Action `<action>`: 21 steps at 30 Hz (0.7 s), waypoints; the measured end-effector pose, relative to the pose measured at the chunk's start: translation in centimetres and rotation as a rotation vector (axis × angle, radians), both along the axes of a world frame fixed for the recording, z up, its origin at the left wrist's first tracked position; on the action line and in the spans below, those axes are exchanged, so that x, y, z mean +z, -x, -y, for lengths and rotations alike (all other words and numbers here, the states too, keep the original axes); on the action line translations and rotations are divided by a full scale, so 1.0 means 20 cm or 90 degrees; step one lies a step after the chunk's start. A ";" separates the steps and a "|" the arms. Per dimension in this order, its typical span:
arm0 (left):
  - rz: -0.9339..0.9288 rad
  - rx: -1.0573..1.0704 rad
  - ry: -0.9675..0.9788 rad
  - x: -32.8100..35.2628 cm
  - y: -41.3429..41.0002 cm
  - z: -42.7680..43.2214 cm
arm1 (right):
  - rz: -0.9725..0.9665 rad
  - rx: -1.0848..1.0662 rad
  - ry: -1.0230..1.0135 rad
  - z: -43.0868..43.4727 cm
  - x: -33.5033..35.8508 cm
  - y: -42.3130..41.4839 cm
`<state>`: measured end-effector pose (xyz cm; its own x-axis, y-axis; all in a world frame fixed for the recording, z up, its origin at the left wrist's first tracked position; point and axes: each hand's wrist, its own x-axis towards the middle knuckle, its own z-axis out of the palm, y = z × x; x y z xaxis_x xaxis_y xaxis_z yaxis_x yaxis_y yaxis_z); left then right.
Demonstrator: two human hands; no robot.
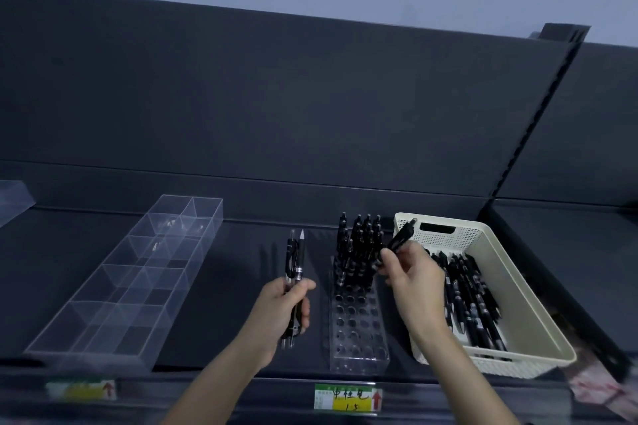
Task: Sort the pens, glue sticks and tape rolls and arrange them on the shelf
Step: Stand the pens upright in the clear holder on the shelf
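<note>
We are mid pen-sorting — our right hand (411, 278) grips one pen (400, 237) over the holder (357, 321), our left hand (281, 312) clutches spare pens (296, 260). Next — seat it in a free hole.

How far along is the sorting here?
Done: black pens stand in the back rows of the clear rack. In hand: the left hand holds several pens, the right hand one pen. Left: the front holes are open, many pens lie in the basket, and no glue sticks or tape rolls are in view.
</note>
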<state>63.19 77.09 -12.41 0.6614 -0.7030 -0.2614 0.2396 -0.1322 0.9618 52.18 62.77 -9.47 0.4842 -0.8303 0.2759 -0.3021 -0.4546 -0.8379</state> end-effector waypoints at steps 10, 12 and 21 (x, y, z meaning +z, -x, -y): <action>0.023 -0.012 0.005 0.00 0.01 -0.02 | -0.243 0.046 0.150 -0.02 -0.17 -0.12; 0.050 -0.020 -0.003 -0.01 0.01 -0.03 | -0.267 0.040 0.135 -0.03 -0.19 -0.13; 0.081 -0.056 -0.017 -0.02 0.01 -0.03 | -0.277 0.013 0.110 -0.03 -0.23 -0.14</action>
